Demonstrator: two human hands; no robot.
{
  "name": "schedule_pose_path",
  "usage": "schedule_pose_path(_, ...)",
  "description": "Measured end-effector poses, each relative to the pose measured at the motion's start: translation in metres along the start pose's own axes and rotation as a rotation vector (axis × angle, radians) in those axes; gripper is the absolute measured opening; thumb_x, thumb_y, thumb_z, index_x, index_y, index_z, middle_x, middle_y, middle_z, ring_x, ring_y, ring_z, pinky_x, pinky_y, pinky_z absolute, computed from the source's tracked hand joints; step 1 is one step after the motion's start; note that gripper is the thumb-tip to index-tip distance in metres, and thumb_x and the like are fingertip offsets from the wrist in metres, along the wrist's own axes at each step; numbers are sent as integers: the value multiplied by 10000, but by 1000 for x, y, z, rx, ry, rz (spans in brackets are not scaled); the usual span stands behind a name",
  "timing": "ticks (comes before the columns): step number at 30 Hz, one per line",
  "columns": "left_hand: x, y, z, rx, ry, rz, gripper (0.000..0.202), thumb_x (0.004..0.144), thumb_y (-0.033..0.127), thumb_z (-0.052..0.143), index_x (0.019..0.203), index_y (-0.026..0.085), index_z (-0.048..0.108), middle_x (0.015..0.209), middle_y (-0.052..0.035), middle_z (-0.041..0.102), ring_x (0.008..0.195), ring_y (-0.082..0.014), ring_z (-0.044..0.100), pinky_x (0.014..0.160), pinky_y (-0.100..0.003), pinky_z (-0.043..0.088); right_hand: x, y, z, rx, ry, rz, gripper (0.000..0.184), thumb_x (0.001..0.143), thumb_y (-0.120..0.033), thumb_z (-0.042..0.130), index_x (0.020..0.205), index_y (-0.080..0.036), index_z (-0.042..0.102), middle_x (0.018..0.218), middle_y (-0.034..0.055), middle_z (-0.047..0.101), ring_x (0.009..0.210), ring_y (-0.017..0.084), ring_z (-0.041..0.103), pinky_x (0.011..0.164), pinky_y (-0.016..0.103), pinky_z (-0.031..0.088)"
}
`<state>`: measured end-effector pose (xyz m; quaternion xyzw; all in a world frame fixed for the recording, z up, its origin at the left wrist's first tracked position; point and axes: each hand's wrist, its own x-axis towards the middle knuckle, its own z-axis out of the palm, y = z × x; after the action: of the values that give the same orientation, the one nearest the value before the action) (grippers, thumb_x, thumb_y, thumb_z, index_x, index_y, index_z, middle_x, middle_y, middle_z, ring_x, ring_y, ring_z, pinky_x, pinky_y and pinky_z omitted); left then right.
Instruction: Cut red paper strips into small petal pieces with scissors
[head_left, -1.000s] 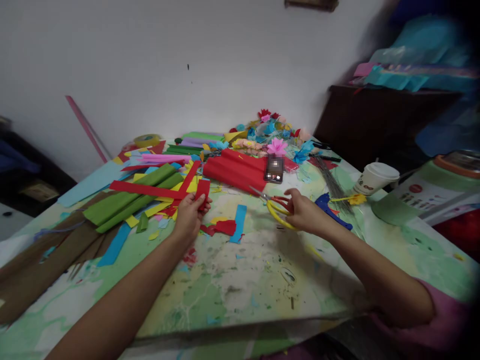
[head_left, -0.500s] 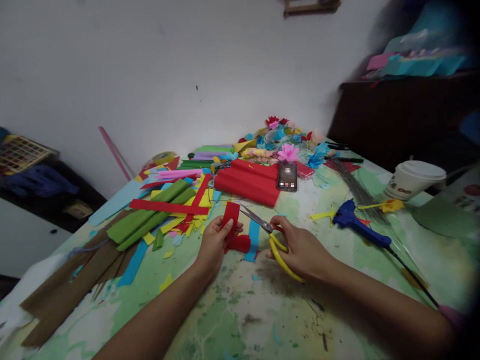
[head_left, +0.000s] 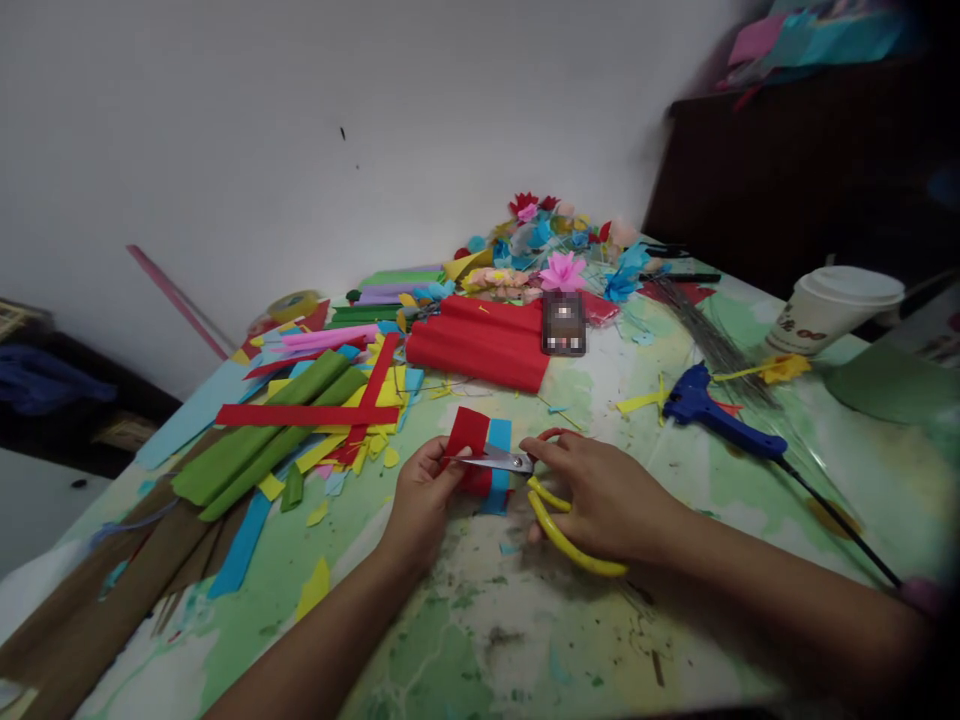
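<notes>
With our left hand (head_left: 426,492) we pinch a red paper piece (head_left: 466,428) between thumb and fingers, over the middle of the table (head_left: 420,640). Our right hand (head_left: 604,490) grips the scissors (head_left: 516,463) by their yellow and red handles, the blades lying across that paper near our left thumb. A blue strip (head_left: 500,436) lies just beside it. On the white cup (head_left: 821,325) we see dark printed characters, too small to read; the screen of the phone (head_left: 564,325) is blurred.
</notes>
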<state>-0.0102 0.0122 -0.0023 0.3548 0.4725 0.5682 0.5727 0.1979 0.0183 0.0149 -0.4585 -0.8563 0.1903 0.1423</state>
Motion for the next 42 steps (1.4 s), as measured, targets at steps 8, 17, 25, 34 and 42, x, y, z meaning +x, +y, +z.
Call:
schedule_pose_path(8,-5,1,1,4,-37,10,276,673,284,784,860,148,633,750,5,703,630,-90,642,629,-196,538,0,-2,-7,33,-11,-51,772,675,-643,665,1297,-212,508,1079,124,645,1000,298,592,800,372,445)
schedule_pose_path(17,-4,2,1,-21,-75,25,246,661,260,793,818,144,644,733,4,708,608,-97,647,601,-196,553,-1,1,-15,98,-59,-101,784,657,-625,695,1303,-222,507,1160,90,641,961,265,612,770,336,442)
schedule_pose_path(25,-4,1,0,7,-84,19,254,662,276,790,826,149,644,749,-6,718,619,-112,661,614,-215,559,-2,0,-17,151,-80,-80,723,649,-591,712,1256,-237,540,1106,67,653,886,224,600,701,293,416)
schedule_pose_path(34,-4,3,-2,43,-115,11,213,707,281,757,824,137,652,710,-14,702,610,-108,645,618,-217,545,-3,-3,-19,255,-133,-6,526,688,-550,702,1117,-260,611,745,-24,600,591,115,443,547,222,289)
schedule_pose_path(42,-4,6,-2,16,-120,-59,223,706,308,751,768,127,637,661,-36,706,560,-112,637,596,-217,525,-2,3,-14,327,-194,40,484,688,-554,702,1069,-265,632,681,-37,560,586,113,430,518,215,271)
